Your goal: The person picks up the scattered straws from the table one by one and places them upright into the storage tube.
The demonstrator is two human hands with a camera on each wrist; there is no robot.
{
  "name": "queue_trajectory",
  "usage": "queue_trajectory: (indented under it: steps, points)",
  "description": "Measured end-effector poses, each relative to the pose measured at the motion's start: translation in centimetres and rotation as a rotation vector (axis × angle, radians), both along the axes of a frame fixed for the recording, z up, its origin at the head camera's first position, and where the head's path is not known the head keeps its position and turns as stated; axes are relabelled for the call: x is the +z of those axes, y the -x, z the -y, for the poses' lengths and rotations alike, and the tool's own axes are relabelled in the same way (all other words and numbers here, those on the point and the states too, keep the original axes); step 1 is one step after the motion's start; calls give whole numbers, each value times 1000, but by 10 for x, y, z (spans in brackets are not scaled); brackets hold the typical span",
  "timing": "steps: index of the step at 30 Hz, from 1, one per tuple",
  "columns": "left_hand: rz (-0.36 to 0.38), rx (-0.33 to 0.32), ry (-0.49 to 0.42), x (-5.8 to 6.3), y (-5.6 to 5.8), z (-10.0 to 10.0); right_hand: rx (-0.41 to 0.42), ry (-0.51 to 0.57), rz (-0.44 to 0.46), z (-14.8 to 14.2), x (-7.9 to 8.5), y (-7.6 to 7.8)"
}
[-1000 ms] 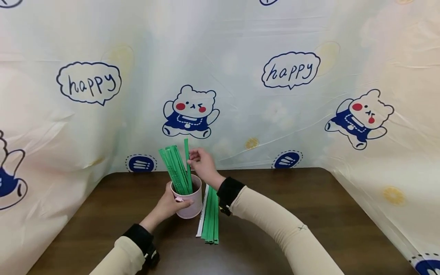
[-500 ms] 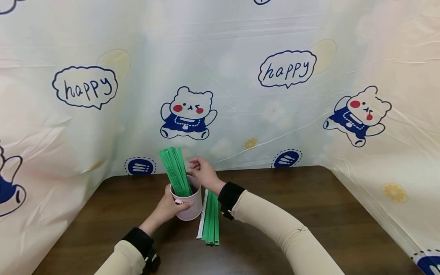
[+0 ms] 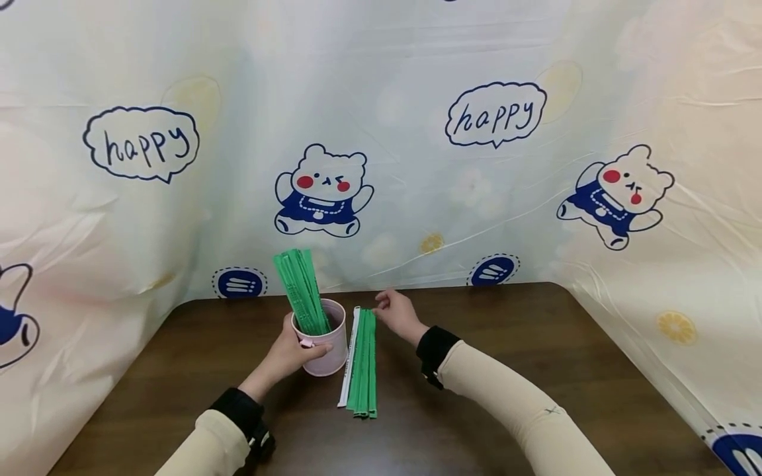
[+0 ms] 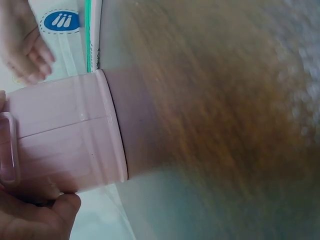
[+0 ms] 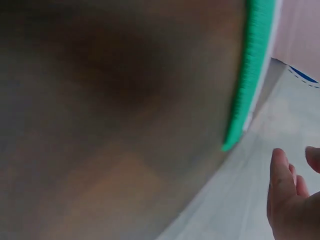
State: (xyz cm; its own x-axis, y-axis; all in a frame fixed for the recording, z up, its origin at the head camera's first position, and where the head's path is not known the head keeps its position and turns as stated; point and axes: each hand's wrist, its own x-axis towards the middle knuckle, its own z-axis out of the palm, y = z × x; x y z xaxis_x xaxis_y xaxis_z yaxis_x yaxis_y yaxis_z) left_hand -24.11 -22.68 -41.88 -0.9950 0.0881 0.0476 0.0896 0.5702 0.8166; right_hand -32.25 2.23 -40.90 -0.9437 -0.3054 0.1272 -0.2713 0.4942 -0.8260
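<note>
My left hand (image 3: 287, 356) grips a pink round pot (image 3: 329, 360) from its left side, the thumb across its front. Out of the pot leans a bundle of long slim green wrapped sticks (image 3: 302, 291), tilted to the left. More green sticks (image 3: 362, 370) lie flat on the table just right of the pot. Along their left edge lies a white printed one (image 3: 349, 360). My right hand (image 3: 400, 317) hovers at the far end of that pile, fingers loosely bent, holding nothing. In the left wrist view the pot's small wire handle (image 4: 14, 150) shows beside the fingers.
A dark brown wooden table (image 3: 476, 396) carries everything. Close behind its far edge hangs a pale curtain (image 3: 405, 165) printed with bears and the word happy, which also stands along both sides.
The right hand put a single green stick into the pot, let go, and moved right to the far end of the lying pile. The left hand keeps its grip on the pot.
</note>
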Motion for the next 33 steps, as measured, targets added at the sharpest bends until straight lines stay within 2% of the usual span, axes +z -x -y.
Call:
queue_trajectory:
  steps: [4,8,17,21,30,33]
  points:
    - [-5,2,-2,-1,0,-1,11,-36,68,-5,-15,-2]
    - [-8,1,-6,0,0,0,-7,-74,131,1,-20,-3]
    - [-6,1,-8,1,-1,-1,-19,-120,162,17,-27,-7]
    - [-7,-2,-8,1,-3,-2,-29,-131,149,19,-28,-10]
    - [-8,1,-15,0,0,-1,-92,-164,212,19,-25,-5]
    - [-3,1,-14,-1,0,1,-85,-126,245,13,-23,-5]
